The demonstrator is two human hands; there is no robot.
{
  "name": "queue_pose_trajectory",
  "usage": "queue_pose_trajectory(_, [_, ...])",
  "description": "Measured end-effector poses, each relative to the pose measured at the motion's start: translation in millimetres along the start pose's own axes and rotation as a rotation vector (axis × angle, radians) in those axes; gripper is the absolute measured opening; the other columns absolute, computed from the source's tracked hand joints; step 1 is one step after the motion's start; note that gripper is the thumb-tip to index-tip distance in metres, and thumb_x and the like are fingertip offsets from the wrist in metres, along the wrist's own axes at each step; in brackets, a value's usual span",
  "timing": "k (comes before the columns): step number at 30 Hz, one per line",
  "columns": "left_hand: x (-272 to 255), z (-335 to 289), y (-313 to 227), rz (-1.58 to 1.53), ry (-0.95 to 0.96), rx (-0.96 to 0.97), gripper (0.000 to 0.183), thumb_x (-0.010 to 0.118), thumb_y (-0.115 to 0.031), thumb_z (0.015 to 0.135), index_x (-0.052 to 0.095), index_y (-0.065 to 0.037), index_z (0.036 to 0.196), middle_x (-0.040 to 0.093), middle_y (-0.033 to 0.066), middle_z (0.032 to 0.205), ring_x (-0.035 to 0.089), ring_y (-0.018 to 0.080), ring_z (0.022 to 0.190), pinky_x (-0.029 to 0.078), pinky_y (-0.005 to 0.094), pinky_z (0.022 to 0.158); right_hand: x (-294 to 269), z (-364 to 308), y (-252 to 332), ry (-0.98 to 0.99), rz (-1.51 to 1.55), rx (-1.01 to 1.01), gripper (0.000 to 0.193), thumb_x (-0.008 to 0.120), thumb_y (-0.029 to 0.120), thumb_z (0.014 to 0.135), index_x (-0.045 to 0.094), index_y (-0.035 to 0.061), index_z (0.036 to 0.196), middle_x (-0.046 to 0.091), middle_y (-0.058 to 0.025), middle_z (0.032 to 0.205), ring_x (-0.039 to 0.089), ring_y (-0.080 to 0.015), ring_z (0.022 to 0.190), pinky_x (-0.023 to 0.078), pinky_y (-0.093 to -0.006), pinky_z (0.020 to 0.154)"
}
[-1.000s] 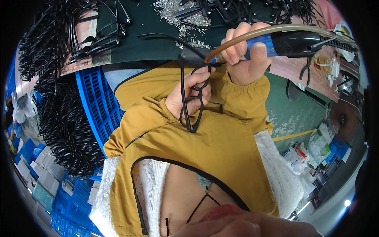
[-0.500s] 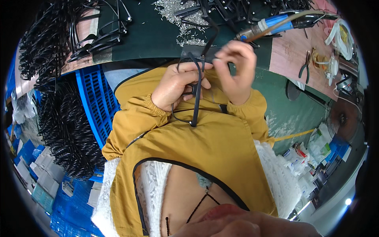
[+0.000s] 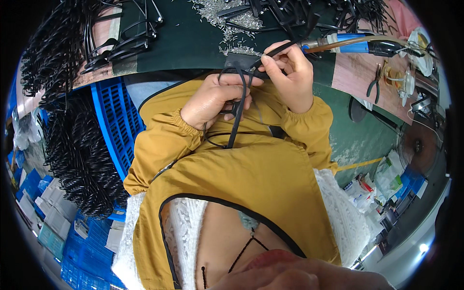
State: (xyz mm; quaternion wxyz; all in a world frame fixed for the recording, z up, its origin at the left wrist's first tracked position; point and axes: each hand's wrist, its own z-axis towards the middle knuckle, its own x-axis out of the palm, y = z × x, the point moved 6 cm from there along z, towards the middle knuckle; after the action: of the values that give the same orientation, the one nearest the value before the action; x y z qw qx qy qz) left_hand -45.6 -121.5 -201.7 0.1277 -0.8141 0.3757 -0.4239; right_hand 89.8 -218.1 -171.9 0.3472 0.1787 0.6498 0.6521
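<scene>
My left hand (image 3: pixel 208 99) is wrapped round a black eyeglass frame (image 3: pixel 239 113) held just off the table's front edge. One of its temple arms hangs down toward my apron. In my right hand (image 3: pixel 296 82), thumb and fingers pinch another black temple arm (image 3: pixel 276 50), which slants up to the right. The inner end of that arm meets the frame near a small metal hinge. Exactly how the two parts join there is too small to tell.
Small silvery pins (image 3: pixel 241 50) lie heaped on the dark green tabletop (image 3: pixel 179 43). Beyond my right hand rests a blue and black corded tool (image 3: pixel 355 44). Pliers (image 3: pixel 374 87) lie at the right. Bundled black frames (image 3: pixel 53 53) fill the left, above a blue crate (image 3: pixel 113 123).
My right hand has closed on the temple arm, which has swung from nearly upright to slanting right. The blue tool has shifted right and lies flatter.
</scene>
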Motion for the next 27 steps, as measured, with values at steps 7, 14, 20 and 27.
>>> queue_pose_trajectory(7, [7, -2, -4, -0.043, -0.052, -0.017, 0.034, 0.056, -0.009, 0.093, 0.069, 0.004, 0.121, 0.063, 0.0064, 0.075, 0.054, 0.0100, 0.051, 0.034, 0.0221, 0.041, 5, 13, 8, 0.084, -0.145, -0.140, 0.010, 0.067, -0.007, 0.094, 0.057, -0.0073, 0.093, 0.066, -0.0094, 0.100, 0.066, -0.0094, 0.073, 0.055, -0.0219, 0.064])
queue_pose_trajectory(14, [8, -1, -2, -0.082, -0.077, -0.037, 0.029, 0.054, -0.009, 0.092, 0.068, 0.001, 0.115, 0.064, 0.0078, 0.078, 0.058, 0.0123, 0.052, 0.034, 0.0228, 0.040, 8, 10, 15, 0.007, -0.232, -0.251, 0.009, 0.069, -0.002, 0.089, 0.065, -0.0037, 0.096, 0.060, -0.0114, 0.082, 0.063, -0.0204, 0.063, 0.050, -0.0287, 0.055])
queue_pose_trajectory(20, [5, -1, 0, -0.144, -0.049, -0.065, 0.030, 0.054, -0.011, 0.094, 0.068, -0.001, 0.119, 0.064, 0.0065, 0.078, 0.058, 0.0119, 0.054, 0.039, 0.0227, 0.043, 8, -7, 10, -0.118, -0.305, -0.358, 0.013, 0.071, -0.002, 0.088, 0.069, -0.0018, 0.102, 0.067, -0.0119, 0.087, 0.066, -0.0209, 0.071, 0.053, -0.0303, 0.061])
queue_pose_trajectory(27, [10, -1, 18, -0.288, -0.050, -0.073, 0.032, 0.057, -0.022, 0.102, 0.064, -0.005, 0.128, 0.063, 0.0028, 0.076, 0.056, 0.0106, 0.055, 0.043, 0.0218, 0.046, -74, -26, 36, -0.648, -0.045, -0.714, 0.010, 0.057, 0.000, 0.099, 0.059, -0.0055, 0.107, 0.064, -0.0131, 0.090, 0.060, -0.0171, 0.072, 0.052, -0.0282, 0.064])
